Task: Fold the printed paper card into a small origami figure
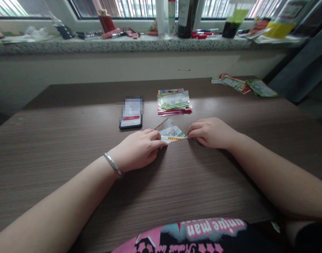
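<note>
A folded printed paper (174, 131), roughly a triangle with a QR code on it, lies on the table between my hands. My left hand (138, 147), with a silver bracelet at the wrist, grips its left side between thumb and fingers. At the paper's right tip, my right hand (209, 133) pinches the corner with closed fingertips. Just beyond the paper sits a stack of colourful printed leaflets (174, 102). To the left of that stack lies a phone (131, 117) with its screen lit and partly blurred.
More leaflets (236, 84) are spread at the far right of the brown wooden table (57, 140). Behind it runs a stone windowsill (134, 44) crowded with bottles, pens, a red cup (106, 23) and small items. A dark bottle (185, 19) stands mid-sill.
</note>
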Tool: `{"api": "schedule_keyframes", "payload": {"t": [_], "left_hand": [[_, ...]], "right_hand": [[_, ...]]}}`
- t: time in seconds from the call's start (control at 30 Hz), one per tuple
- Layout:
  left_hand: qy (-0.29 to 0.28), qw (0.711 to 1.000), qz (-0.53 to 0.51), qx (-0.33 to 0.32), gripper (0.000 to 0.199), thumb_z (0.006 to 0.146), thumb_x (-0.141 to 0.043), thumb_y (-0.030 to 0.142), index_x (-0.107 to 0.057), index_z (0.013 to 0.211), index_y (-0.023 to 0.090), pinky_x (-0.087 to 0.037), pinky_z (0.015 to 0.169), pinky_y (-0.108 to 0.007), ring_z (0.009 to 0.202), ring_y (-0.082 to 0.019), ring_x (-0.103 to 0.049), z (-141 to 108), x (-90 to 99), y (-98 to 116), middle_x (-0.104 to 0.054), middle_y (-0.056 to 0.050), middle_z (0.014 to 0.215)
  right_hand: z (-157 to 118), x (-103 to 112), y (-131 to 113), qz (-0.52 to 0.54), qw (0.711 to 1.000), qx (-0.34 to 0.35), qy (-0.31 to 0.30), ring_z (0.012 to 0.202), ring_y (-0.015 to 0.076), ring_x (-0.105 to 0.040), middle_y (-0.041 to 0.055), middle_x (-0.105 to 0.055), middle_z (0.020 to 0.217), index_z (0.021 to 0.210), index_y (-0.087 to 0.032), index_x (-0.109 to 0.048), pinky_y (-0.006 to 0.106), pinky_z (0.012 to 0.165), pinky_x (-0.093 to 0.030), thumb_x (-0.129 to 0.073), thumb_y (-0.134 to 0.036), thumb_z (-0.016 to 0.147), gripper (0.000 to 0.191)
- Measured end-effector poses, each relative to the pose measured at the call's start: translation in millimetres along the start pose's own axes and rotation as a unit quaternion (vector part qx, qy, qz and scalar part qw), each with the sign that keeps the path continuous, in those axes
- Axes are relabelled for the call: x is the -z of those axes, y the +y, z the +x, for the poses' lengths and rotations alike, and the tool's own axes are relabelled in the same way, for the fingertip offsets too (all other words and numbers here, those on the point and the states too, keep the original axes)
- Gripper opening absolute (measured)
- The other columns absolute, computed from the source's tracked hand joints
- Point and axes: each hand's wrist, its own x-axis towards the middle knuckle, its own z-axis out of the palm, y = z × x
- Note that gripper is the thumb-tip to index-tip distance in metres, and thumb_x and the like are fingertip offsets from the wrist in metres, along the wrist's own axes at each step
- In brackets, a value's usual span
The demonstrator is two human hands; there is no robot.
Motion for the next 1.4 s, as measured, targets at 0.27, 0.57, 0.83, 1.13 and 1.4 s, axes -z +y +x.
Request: {"api": "schedule_keyframes", "payload": {"t": [0.27,0.57,0.83,1.13,1.4], "left_hand": [[0.018,1.000,0.006,-0.007,0.030,0.087,-0.045,0.019,-0.064,0.111,0.023,-0.051,0.085,-0.036,0.097,-0.021,-0.058,2,-4.9,-1,-0.060,-0.008,0.105],[0.048,0.998,-0.014,-0.040,0.037,0.090,-0.052,0.032,-0.054,0.125,0.021,-0.034,0.110,-0.047,0.125,-0.025,-0.048,6,-10.3,-4,-0.055,-0.009,0.130],[0.027,0.999,-0.019,-0.022,0.041,0.088,-0.055,0.038,-0.055,0.127,0.024,-0.030,0.113,-0.050,0.133,-0.027,-0.040,4,-12.1,-5,-0.049,-0.008,0.140],[0.014,0.999,0.004,0.046,0.056,0.091,-0.045,0.051,-0.044,0.138,0.021,-0.026,0.114,-0.051,0.138,-0.029,-0.033,2,-17.9,-9,-0.039,-0.009,0.148],[-0.003,0.999,0.007,0.038,0.062,0.092,-0.043,0.052,-0.037,0.143,0.018,-0.025,0.116,-0.049,0.140,-0.028,-0.030,2,-21.4,-9,-0.030,-0.011,0.152]], "right_hand": [[-2,-9,5,-0.012,0.998,-0.038,0.041,0.078,0.0167,-0.062,0.0026,-0.070,0.089,0.082,-0.020,-0.067,0.028,0.066,-0.040,-0.048,-0.016,0.083,0.020],[5,-22,-7,0.060,0.974,-0.087,0.203,0.106,0.0225,-0.058,0.0083,-0.060,0.119,0.101,-0.021,-0.057,0.036,0.086,-0.049,-0.051,-0.011,0.078,0.026],[6,-25,-3,0.069,0.983,0.022,0.167,0.121,0.0216,-0.050,0.0059,-0.053,0.133,0.113,-0.027,-0.063,0.042,0.102,-0.042,-0.051,-0.013,0.085,0.033],[10,-25,-2,0.055,0.986,0.055,0.148,0.115,0.0218,-0.054,0.0034,-0.066,0.119,0.101,-0.024,-0.069,0.041,0.098,-0.046,-0.053,-0.025,0.091,0.019],[9,-27,0,0.120,0.982,0.006,0.144,0.124,0.0236,-0.049,0.0083,-0.057,0.132,0.124,-0.023,-0.057,0.046,0.105,-0.040,-0.053,-0.018,0.084,0.040]]}}
